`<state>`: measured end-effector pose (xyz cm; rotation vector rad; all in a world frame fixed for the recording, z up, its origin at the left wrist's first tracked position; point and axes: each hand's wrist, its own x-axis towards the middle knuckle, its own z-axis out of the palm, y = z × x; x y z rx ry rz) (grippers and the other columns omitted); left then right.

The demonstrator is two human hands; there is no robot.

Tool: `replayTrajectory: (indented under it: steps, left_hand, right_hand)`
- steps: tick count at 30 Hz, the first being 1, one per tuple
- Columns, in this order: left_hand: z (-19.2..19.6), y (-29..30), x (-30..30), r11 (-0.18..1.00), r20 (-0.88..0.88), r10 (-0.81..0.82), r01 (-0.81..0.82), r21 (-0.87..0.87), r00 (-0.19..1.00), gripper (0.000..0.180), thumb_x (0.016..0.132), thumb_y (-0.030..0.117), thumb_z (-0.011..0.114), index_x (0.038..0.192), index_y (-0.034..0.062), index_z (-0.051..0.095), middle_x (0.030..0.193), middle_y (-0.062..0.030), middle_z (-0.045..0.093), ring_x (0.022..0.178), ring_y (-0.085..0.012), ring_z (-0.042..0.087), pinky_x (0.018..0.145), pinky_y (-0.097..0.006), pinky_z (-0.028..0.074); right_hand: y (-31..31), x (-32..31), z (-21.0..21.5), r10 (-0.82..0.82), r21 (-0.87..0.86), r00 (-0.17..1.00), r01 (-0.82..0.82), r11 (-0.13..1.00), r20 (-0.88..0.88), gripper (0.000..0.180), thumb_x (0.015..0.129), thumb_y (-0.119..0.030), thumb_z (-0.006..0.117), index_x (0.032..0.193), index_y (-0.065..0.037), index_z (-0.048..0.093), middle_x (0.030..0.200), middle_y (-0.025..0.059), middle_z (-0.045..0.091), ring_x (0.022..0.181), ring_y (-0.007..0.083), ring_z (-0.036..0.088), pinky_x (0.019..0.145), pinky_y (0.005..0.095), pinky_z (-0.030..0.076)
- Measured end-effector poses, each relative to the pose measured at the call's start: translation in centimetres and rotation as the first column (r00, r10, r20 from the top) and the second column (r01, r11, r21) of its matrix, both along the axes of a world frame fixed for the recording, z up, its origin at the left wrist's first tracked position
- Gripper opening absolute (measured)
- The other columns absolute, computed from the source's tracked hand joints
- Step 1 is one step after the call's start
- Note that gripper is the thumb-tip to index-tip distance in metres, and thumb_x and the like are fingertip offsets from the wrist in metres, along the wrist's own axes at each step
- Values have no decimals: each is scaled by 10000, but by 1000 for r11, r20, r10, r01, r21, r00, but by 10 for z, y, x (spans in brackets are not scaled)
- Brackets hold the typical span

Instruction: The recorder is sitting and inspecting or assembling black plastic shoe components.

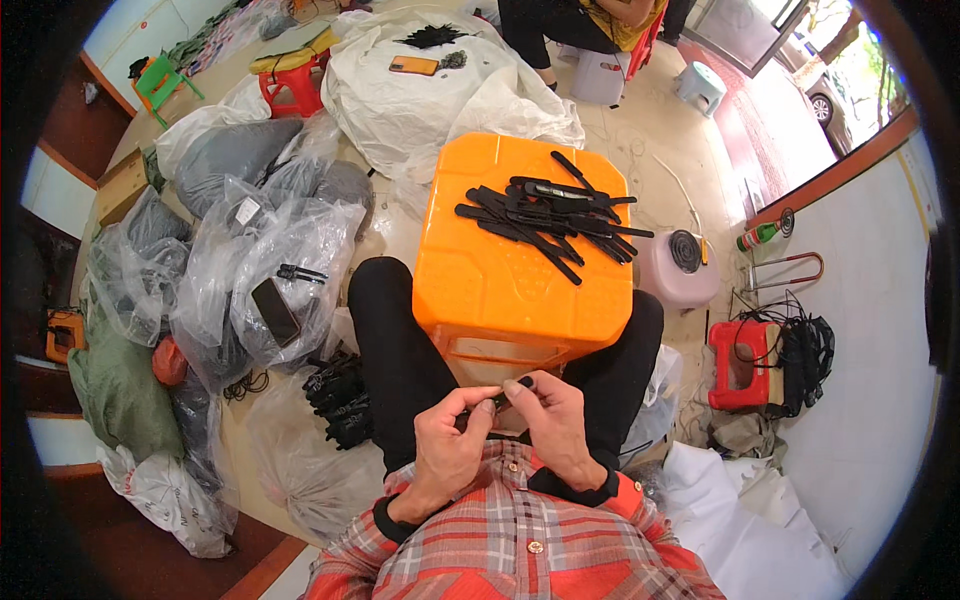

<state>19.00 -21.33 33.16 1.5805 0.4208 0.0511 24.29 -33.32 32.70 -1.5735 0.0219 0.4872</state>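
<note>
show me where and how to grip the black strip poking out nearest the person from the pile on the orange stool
I'd pinch the strip across its slim near tip, coming from the person's side. That end seems to lie free on the orange stool, clear of the pile, while the far end disappears among the rest.

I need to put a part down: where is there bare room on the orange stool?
On the orange stool, the near part is bare, between the black strips and the front edge; a narrower free band runs between the strips and the left edge. Strips crowd its far right side, plastic bags the space leftward.
</note>
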Motion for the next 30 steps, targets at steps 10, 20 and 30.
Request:
replayTrajectory:
  steps: [10, 20, 30]
  left_hand:
    - [-2, 3, 1, 998, -15, -31, 30, -53, 999, 154, 849, 50, 527, 980, -4, 589, 705, -16, 587, 540, -15, 451, 473, -167, 363]
    - [-11, 8, 1, 992, -109, -2, -11, -126, 994, 158, 835, 61, 550, 964, -17, 599, 725, -18, 606, 602, -37, 507, 545, -184, 417]
    - [-12, 8, 2, 994, -103, -2, -10, -107, 995, 148, 851, 60, 528, 962, -7, 599, 713, -17, 598, 557, -29, 493, 485, -176, 395]
  right_hand:
    - [-3, 5, 1, -15, 302, 932, 132, 944, -362, 127, 839, -74, 558, 782, 29, 606, 706, 48, 604, 635, 100, 578, 612, 223, 465]
    - [-1, 10, 2, 58, 113, 977, -35, 993, -205, 173, 838, -116, 581, 772, 40, 616, 670, 42, 619, 627, 68, 563, 580, 199, 429]
    - [-1, 11, 1, 116, -44, 993, -118, 992, -32, 245, 837, -176, 606, 703, 30, 602, 582, -11, 541, 527, 25, 449, 437, 186, 351]
